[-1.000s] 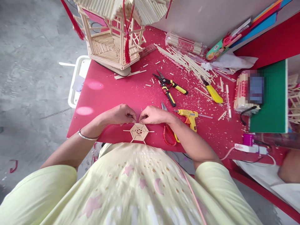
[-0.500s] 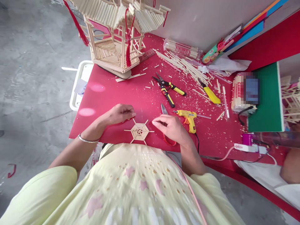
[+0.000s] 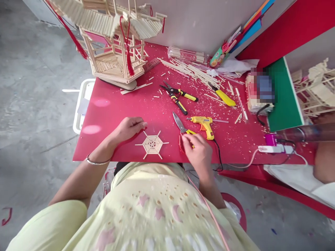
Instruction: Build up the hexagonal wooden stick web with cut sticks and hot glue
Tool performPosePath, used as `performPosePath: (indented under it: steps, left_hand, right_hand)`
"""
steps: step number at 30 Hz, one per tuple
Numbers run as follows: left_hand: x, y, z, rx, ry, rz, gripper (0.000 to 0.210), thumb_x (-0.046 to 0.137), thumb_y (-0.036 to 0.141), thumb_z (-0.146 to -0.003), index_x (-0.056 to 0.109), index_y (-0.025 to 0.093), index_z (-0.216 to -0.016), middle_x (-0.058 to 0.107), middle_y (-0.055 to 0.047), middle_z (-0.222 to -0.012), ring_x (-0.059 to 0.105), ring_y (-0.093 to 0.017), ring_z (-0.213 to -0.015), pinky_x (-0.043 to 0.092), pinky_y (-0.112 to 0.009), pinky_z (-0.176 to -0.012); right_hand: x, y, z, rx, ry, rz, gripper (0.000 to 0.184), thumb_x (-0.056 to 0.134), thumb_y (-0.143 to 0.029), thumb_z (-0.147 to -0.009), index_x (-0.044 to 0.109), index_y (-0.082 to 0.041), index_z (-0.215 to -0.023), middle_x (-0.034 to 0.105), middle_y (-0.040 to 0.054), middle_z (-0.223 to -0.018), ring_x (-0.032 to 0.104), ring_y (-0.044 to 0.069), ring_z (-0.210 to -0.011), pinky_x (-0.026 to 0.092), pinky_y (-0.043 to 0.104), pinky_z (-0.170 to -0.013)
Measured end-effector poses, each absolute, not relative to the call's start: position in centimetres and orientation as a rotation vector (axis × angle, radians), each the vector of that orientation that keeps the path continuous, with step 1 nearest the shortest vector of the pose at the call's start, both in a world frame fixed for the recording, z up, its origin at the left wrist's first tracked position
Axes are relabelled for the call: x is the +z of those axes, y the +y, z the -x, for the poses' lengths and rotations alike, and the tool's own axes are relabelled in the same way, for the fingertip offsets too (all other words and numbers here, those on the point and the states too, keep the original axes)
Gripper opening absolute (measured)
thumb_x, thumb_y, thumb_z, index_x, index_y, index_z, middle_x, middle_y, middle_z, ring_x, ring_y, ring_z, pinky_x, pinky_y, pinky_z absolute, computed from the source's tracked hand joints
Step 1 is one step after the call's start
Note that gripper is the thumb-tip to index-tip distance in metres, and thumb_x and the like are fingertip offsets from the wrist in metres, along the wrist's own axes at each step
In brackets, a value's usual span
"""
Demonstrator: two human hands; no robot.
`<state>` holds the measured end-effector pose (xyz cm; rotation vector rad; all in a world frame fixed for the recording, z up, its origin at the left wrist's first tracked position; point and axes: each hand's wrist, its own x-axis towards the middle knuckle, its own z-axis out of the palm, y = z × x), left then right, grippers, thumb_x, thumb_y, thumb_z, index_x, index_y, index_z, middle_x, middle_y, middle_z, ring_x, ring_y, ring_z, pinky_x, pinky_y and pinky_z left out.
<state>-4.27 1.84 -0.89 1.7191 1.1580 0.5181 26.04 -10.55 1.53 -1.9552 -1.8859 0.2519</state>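
Observation:
A small hexagonal web of thin wooden sticks lies on the red table near its front edge. My left hand rests just left of the web, fingers loosely curled, its fingertips touching one spoke. My right hand is to the right of the web, fingers closing over the red and yellow handles of a pair of scissors that lie with the blades pointing away. A yellow glue gun lies right beside that hand.
A stick-built pavilion with red tassels stands at the back left. Yellow-handled pliers, a yellow knife, loose sticks and wood chips cover the back. A green board and power strip lie right. Another person's arm is at far right.
My hands came apart from the far edge of the stick web. The right hand moved right and down onto the scissors' handles; the left hand stayed by the web.

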Motion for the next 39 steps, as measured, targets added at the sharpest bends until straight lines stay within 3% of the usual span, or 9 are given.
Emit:
performPosePath:
  steps: [4, 8, 12, 20, 24, 27, 31, 36, 39]
  left_hand:
    - [-1.4, 1.8, 4.0, 0.625, 1.156, -1.697, 0.035, 0.068, 0.048, -0.089, 0.075, 0.014, -0.088, 0.071, -0.004, -0.075, 0.061, -0.013, -0.068, 0.048, -0.024, -0.067]
    - [-1.3, 1.8, 3.6, 0.737, 1.216, -1.65, 0.037, 0.075, 0.049, -0.084, 0.078, 0.013, -0.087, 0.075, -0.006, -0.079, 0.061, -0.013, -0.066, 0.048, -0.024, -0.064]
    - [-0.5, 1.5, 2.9, 0.841, 1.256, -1.615, 0.041, 0.078, 0.054, -0.081, 0.076, 0.012, -0.079, 0.07, -0.005, -0.07, 0.055, -0.011, -0.06, 0.044, -0.023, -0.057]
    - [-0.3, 1.1, 2.3, 0.998, 1.226, -1.626, 0.047, 0.078, 0.061, -0.08, 0.072, 0.015, -0.074, 0.064, -0.003, -0.066, 0.051, -0.011, -0.061, 0.044, -0.024, -0.06]
    - [0.3, 0.3, 3.3, 1.015, 1.16, -1.607, 0.054, 0.068, 0.061, -0.09, 0.06, 0.016, -0.06, 0.048, 0.001, -0.054, 0.041, -0.009, -0.054, 0.036, -0.025, -0.054]
    - [0.6, -1.4, 4.4, 0.905, 1.13, -1.789, 0.056, 0.062, 0.059, -0.095, 0.06, 0.016, -0.058, 0.049, 0.0, -0.054, 0.043, -0.01, -0.053, 0.035, -0.026, -0.054]
    - [-0.2, -4.7, 5.5, 0.706, 1.064, -2.291, 0.035, 0.077, 0.054, -0.085, 0.075, 0.019, -0.079, 0.066, -0.003, -0.071, 0.055, -0.012, -0.061, 0.04, -0.025, -0.059]
    - [-1.9, -7.0, 6.2, 0.706, 1.172, -2.388, 0.022, 0.065, 0.04, -0.095, 0.08, 0.025, -0.1, 0.076, -0.008, -0.097, 0.07, -0.016, -0.079, 0.051, -0.025, -0.069]
    - [-2.4, -7.0, 6.5, 0.733, 1.232, -2.347, 0.022, 0.063, 0.038, -0.096, 0.079, 0.024, -0.102, 0.075, -0.009, -0.1, 0.07, -0.017, -0.083, 0.055, -0.026, -0.072]
  right_hand:
    - [0.3, -10.5, -30.9, -0.149, -1.653, 2.275, 0.036, 0.052, -0.036, -0.1, 0.074, -0.02, -0.124, 0.071, 0.0144, -0.118, 0.064, 0.03, -0.109, 0.046, 0.037, -0.089]
    - [-1.2, -9.4, -34.7, -0.136, -1.598, 2.53, 0.043, 0.057, -0.032, -0.091, 0.07, -0.014, -0.127, 0.07, 0.0189, -0.117, 0.062, 0.032, -0.105, 0.044, 0.038, -0.082]
    - [-0.1, -8.6, -35.5, 0.0, -1.431, 2.583, 0.042, 0.051, -0.04, -0.097, 0.069, -0.015, -0.125, 0.074, 0.0153, -0.099, 0.064, 0.027, -0.083, 0.039, 0.036, -0.073]
    - [3.1, -8.2, -25.0, 0.135, -2.021, 1.952, 0.039, 0.051, -0.038, -0.102, 0.067, -0.022, -0.134, 0.073, 0.0121, -0.111, 0.067, 0.023, -0.091, 0.042, 0.03, -0.072]
    - [1.7, -6.1, -25.5, -0.073, -1.599, 2.235, 0.046, 0.041, -0.041, -0.105, 0.064, -0.014, -0.135, 0.072, 0.0189, -0.111, 0.066, 0.028, -0.093, 0.042, 0.034, -0.073]
    - [0.2, -5.7, -31.0, -0.226, -1.177, 2.418, 0.054, 0.04, -0.048, -0.103, 0.065, -0.01, -0.132, 0.071, 0.0235, -0.109, 0.066, 0.032, -0.093, 0.042, 0.038, -0.076]
    - [-1.4, -6.7, -36.9, -0.053, -1.079, 2.617, 0.05, 0.047, -0.049, -0.097, 0.072, -0.012, -0.12, 0.072, 0.0206, -0.098, 0.065, 0.033, -0.088, 0.044, 0.041, -0.076]
    - [-0.3, -8.7, -33.5, -0.421, -1.33, 2.339, 0.064, 0.059, -0.049, -0.095, 0.057, -0.01, -0.146, 0.06, 0.0271, -0.137, 0.055, 0.04, -0.122, 0.044, 0.049, -0.096]
    - [1.0, -10.3, -28.4, -0.226, -1.85, 1.961, 0.039, 0.05, -0.039, -0.104, 0.068, -0.02, -0.133, 0.066, 0.0178, -0.129, 0.058, 0.029, -0.121, 0.042, 0.041, -0.105]
